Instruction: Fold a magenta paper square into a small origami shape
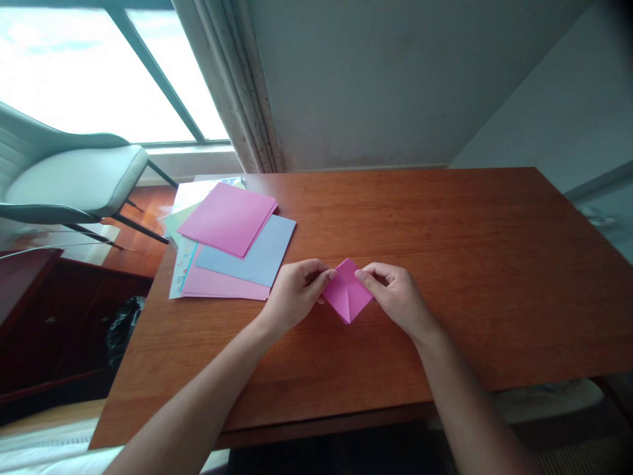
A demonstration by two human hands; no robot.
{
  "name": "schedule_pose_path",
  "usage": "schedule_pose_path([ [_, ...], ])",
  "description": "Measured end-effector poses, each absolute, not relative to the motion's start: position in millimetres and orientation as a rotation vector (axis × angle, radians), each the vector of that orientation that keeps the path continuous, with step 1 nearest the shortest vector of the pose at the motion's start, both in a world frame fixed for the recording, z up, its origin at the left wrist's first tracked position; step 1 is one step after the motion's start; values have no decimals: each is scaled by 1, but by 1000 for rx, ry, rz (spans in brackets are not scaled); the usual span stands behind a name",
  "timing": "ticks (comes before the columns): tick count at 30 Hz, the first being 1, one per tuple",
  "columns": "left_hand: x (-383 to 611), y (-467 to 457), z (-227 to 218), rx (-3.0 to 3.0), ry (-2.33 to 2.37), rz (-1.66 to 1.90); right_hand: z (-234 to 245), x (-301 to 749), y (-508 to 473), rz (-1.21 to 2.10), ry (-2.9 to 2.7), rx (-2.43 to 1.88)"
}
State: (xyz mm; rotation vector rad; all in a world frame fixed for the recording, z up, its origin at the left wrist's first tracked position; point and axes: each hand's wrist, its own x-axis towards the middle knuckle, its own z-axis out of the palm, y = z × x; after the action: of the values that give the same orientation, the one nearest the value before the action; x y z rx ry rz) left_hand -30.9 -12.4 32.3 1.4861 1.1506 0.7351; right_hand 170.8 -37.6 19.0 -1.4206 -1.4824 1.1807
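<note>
A small folded pink paper [349, 293] shows as a diamond, one point toward me and a crease running down its middle. My left hand [299, 285] pinches its left corner between thumb and fingers. At the opposite corner, my right hand [393, 290] grips the paper the same way, thumb on top. The fingers beneath the paper are partly hidden. Left of my left hand lies a pile of coloured sheets, with bright pink paper [228, 219] on top, a blue-grey sheet [257, 254] under it and light pink paper [225, 282] lower down.
The brown wooden table [445, 231] reaches from wall to near edge. A pale chair [74, 178] stands beyond its left side, near the window [89, 72] and curtain [232, 86]. A dark cabinet [59, 316] and a black plastic bag [123, 326] are at the lower left.
</note>
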Motion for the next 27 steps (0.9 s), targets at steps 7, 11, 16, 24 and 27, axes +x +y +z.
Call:
schedule_pose_path([
  [7, -33, -9, 27, 1368, 1071, 673, 16, 175, -37, 1204, -1392, -1444],
  [11, -36, -7, 30, 1327, 1062, 663, 16, 175, -36, 1281, -1352, -1415],
  [16, -37, -6, 33, 1316, 1061, 677, 17, 177, -34, 1317, -1346, -1366],
  [24, -39, -5, 24, 1370, 1085, 678, 17, 177, -34, 1273, -1342, -1385],
  [27, -40, -4, 23, 1359, 1097, 663, 17, 177, -35, 1263, -1332, -1382],
])
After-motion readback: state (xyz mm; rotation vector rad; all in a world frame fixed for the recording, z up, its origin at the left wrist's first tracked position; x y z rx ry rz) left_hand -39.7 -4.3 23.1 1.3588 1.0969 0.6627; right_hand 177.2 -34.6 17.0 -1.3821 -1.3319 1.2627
